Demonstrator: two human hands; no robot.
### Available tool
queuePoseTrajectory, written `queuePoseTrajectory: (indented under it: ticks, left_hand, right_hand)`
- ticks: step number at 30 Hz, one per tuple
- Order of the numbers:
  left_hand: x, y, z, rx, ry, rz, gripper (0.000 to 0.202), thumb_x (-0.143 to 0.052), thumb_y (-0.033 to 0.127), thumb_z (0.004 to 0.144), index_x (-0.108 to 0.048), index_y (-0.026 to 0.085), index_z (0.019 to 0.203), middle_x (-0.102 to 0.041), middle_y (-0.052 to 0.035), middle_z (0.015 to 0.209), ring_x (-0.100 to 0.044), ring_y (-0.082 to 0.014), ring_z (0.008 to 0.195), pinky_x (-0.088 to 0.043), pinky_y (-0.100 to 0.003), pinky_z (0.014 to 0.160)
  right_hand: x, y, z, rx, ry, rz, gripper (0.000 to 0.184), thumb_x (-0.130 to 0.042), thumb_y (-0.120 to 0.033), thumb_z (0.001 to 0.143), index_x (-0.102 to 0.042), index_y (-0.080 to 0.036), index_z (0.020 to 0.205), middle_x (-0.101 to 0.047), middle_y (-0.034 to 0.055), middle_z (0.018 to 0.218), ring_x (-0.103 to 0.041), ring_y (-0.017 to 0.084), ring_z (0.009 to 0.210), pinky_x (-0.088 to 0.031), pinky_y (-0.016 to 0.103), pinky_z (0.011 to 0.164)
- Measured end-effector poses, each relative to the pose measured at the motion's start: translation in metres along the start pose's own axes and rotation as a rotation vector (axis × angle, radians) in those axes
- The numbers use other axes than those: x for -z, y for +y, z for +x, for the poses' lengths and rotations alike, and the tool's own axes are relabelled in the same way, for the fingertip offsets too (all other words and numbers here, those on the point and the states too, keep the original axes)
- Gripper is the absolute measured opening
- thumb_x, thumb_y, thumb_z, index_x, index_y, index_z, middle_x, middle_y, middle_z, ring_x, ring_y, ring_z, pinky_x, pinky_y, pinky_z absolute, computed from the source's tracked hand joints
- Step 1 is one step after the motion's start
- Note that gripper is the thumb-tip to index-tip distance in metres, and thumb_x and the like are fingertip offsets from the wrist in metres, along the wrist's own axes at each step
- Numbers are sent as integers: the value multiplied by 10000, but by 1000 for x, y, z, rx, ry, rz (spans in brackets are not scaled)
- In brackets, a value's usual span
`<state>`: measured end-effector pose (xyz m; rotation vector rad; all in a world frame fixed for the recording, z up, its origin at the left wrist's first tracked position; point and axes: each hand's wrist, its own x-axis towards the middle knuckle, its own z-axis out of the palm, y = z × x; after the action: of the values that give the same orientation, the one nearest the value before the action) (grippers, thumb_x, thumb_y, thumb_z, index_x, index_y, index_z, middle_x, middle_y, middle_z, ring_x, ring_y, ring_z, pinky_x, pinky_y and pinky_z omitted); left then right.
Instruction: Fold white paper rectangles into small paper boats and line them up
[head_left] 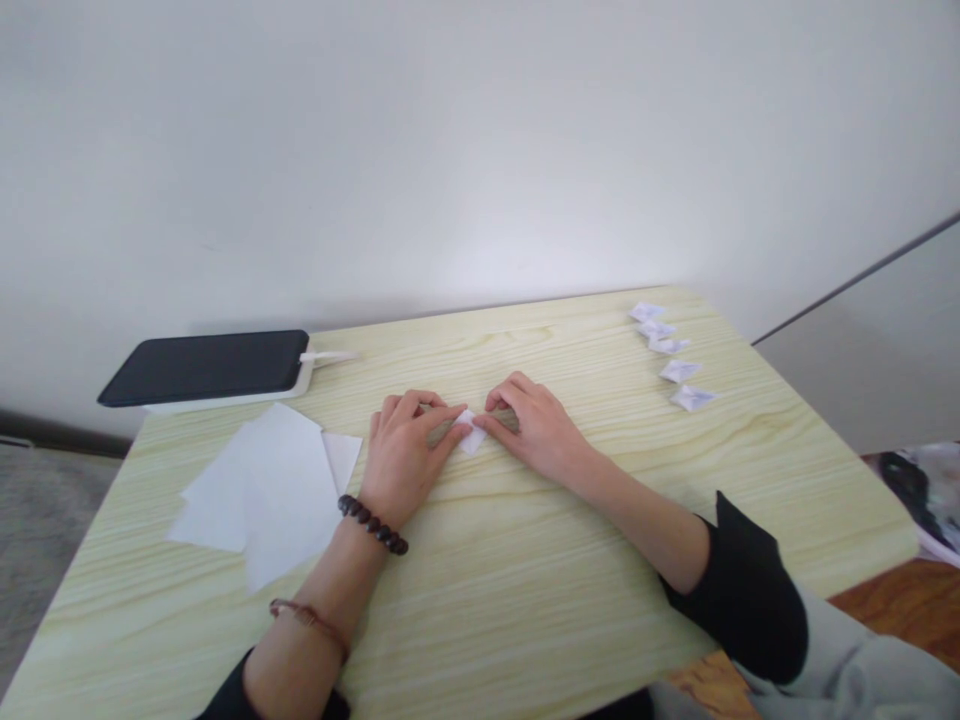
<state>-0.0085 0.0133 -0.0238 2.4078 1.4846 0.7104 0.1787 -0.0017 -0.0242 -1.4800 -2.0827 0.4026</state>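
Location type: a home-like room. Indicators: a light wood-grain table (525, 590) under the left hand (405, 445) and right hand (540, 430); a white wall (480, 150) beyond both; brown wood-look flooring (896, 605) below and right of the right hand; a phone-like device (214, 365) with white cable (330, 356), left of the left hand.

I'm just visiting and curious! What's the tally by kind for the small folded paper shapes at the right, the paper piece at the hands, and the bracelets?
Folded paper shapes: 5
Paper piece at the left hand and right hand: 1
Bracelets: 2
Total: 8
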Motion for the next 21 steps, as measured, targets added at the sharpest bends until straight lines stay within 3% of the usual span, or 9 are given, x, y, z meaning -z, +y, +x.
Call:
queuePoseTrajectory:
  ticks: [6,11,14,17,21]
  left_hand:
    - [4,1,3,40,-31,-144,157,-599,324,829,-676,238,936,-676,-36,986,-551,-236,978,-403,-424,899]
    - [4,3,2,162,-16,-472,214,-597,385,809,-637,206,920,-694,-23,856,-621,-174,762,-486,-313,732]
    - [2,3,2,202,3,-628,320,-621,422,790,-629,189,1010,-705,-41,904,-650,-170,786,-505,-280,712]
    - [2,1,2,218,-7,-646,357,-612,448,803,-647,192,1049,-716,-51,951,-662,-184,843,-508,-283,748]
    - [5,1,2,205,-23,-620,316,-575,456,832,-699,199,968,-726,-42,960,-656,-188,862,-502,-284,793]
  right_hand:
    - [4,-2,-1,58,-41,6,208,-550,-365,883,-586,-166,929,-590,58,926,-554,181,875,-413,322,810]
    - [5,-3,-1,120,-58,35,198,-507,-338,914,-611,-174,877,-599,35,826,-546,155,788,-393,298,743]
    - [5,-3,-1,146,-51,143,208,-493,-296,923,-634,-174,830,-568,8,737,-507,111,651,-381,254,645]
    - [7,-4,-1,121,-9,256,197,-516,-271,905,-644,-164,799,-546,0,714,-475,87,587,-369,226,577]
    - [9,-5,0,87,7,333,202,-519,-263,897,-642,-158,777,-533,1,698,-480,87,587,-365,217,551]
